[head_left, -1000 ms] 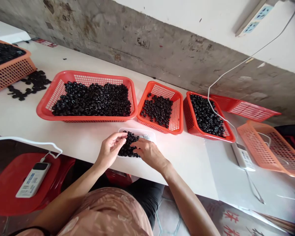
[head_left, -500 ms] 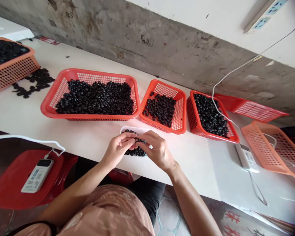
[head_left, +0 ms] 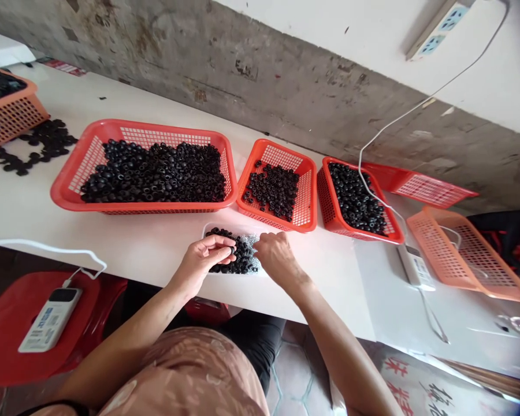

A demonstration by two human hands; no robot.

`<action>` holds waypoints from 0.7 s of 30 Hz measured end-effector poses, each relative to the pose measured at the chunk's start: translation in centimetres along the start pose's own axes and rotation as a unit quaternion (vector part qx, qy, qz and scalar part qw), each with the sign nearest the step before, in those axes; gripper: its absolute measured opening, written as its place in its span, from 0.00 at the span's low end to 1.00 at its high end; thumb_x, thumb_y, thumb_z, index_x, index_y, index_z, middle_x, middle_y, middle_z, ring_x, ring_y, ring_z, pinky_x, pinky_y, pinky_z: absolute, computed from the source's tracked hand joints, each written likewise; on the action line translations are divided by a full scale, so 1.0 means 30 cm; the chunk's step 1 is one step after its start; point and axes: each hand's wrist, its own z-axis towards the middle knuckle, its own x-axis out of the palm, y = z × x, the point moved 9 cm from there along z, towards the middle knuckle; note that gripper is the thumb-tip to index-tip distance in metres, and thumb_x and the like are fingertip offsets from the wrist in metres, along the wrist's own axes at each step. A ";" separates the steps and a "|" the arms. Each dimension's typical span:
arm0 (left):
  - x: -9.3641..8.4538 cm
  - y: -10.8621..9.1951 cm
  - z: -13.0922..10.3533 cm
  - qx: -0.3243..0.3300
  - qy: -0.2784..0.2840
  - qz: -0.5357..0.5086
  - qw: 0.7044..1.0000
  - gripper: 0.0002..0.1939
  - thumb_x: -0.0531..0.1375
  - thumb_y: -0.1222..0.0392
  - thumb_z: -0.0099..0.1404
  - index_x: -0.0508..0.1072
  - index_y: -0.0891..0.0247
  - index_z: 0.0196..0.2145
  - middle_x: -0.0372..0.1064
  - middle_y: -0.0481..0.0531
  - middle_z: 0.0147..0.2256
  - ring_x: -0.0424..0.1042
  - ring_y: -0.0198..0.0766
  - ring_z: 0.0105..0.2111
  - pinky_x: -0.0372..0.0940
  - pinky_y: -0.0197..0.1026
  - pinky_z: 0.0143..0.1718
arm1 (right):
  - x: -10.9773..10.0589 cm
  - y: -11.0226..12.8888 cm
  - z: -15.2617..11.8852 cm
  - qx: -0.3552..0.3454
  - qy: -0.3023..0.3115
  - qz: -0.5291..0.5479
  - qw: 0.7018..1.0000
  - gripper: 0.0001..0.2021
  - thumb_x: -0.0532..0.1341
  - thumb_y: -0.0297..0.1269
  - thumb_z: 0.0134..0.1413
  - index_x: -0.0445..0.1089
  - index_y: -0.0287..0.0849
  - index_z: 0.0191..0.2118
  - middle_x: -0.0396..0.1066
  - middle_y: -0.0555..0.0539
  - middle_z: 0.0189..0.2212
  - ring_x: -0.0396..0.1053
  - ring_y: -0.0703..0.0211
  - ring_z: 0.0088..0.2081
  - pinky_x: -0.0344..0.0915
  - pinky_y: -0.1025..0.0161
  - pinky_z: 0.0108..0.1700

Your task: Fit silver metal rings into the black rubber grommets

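My left hand (head_left: 210,254) pinches a small black ring-shaped part (head_left: 232,249) between thumb and fingers. Below it sits a shallow white tray (head_left: 207,227) holding many black parts (head_left: 240,264) on its left and small silvery pieces (head_left: 248,239) toward its right. Over the tray's right side is my right hand (head_left: 277,254), its fingers curled together near the silvery pieces. Whatever those fingertips hold, if anything, is hidden.
Behind the tray stand a large red basket (head_left: 56,193), a smaller red basket (head_left: 307,216) and another red basket (head_left: 392,228), all with black parts. A white cable (head_left: 401,119) droops into the right one. An orange basket (head_left: 468,248) and power bank (head_left: 416,267) lie farther right.
My hands were together over the tray. Now my right hand has moved away to the right, toward the silvery pieces, while my left keeps the black part. The view has shifted slightly.
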 end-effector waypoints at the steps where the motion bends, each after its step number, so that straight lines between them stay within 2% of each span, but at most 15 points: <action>1: 0.002 0.001 0.000 -0.003 0.000 0.003 1.000 0.15 0.73 0.53 0.53 0.80 0.63 0.36 0.77 0.50 0.35 0.77 0.36 0.33 0.68 0.37 0.38 | 0.016 0.017 0.007 -0.002 0.023 -0.020 1.000 0.09 0.61 0.23 0.59 0.77 0.37 0.31 0.74 0.39 0.32 0.71 0.49 0.39 0.60 0.53 0.46; 4: 0.009 -0.002 0.001 0.001 0.007 0.017 1.000 0.16 0.73 0.54 0.52 0.80 0.63 0.37 0.77 0.51 0.35 0.76 0.36 0.33 0.67 0.37 0.39 | 0.039 0.046 0.019 -0.010 0.055 -0.037 0.998 0.12 0.57 0.21 0.59 0.76 0.37 0.31 0.73 0.39 0.32 0.70 0.49 0.40 0.56 0.52 0.49; 9: 0.012 0.000 0.001 0.009 0.018 0.037 0.999 0.14 0.71 0.54 0.53 0.80 0.62 0.37 0.76 0.51 0.35 0.75 0.37 0.34 0.66 0.39 0.39 | 0.056 0.036 0.017 -0.026 0.056 -0.031 0.998 0.13 0.54 0.22 0.61 0.76 0.37 0.34 0.74 0.41 0.32 0.70 0.50 0.39 0.54 0.53 0.49; 15: 0.017 0.002 -0.003 0.021 0.031 0.054 0.998 0.14 0.70 0.54 0.56 0.79 0.62 0.38 0.76 0.51 0.36 0.74 0.37 0.35 0.66 0.39 0.40 | 0.049 0.026 0.014 -0.026 0.031 -0.030 0.999 0.14 0.52 0.21 0.62 0.75 0.36 0.36 0.74 0.40 0.34 0.69 0.50 0.40 0.50 0.53 0.52; 21: 0.023 0.007 -0.002 0.034 0.044 0.071 0.996 0.12 0.68 0.54 0.59 0.78 0.63 0.39 0.76 0.52 0.36 0.74 0.38 0.36 0.65 0.39 0.40 | 0.031 0.005 0.042 -0.003 -0.019 -0.005 1.000 0.13 0.52 0.23 0.66 0.74 0.37 0.41 0.74 0.42 0.35 0.69 0.52 0.39 0.49 0.56 0.49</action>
